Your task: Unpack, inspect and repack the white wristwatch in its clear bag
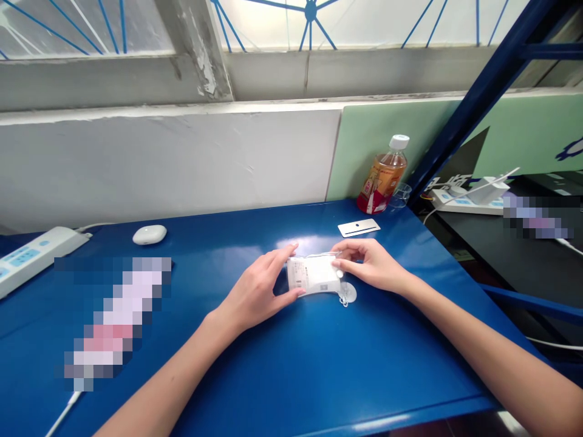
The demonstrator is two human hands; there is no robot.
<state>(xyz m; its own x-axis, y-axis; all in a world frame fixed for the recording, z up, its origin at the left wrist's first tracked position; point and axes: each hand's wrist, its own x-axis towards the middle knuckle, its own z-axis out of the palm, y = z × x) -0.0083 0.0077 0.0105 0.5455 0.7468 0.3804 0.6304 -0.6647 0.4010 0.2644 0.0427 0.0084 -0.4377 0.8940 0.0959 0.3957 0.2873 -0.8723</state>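
A small white packet in clear plastic, with printed text and a square code, lies on the blue desk between my hands. My left hand grips its left end, thumb along the near edge and fingers at the far edge. With thumb and fingers closed, my right hand pinches its upper right corner. Beside the packet's lower right corner sits a translucent round tag with a short chain; whether it is attached to the packet, I cannot tell.
A flat white card lies beyond my right hand, near a drink bottle standing by the wall. To the left are a white earphone case, a power strip and a blurred-out phone-like object with a cable. A blue post rises at right.
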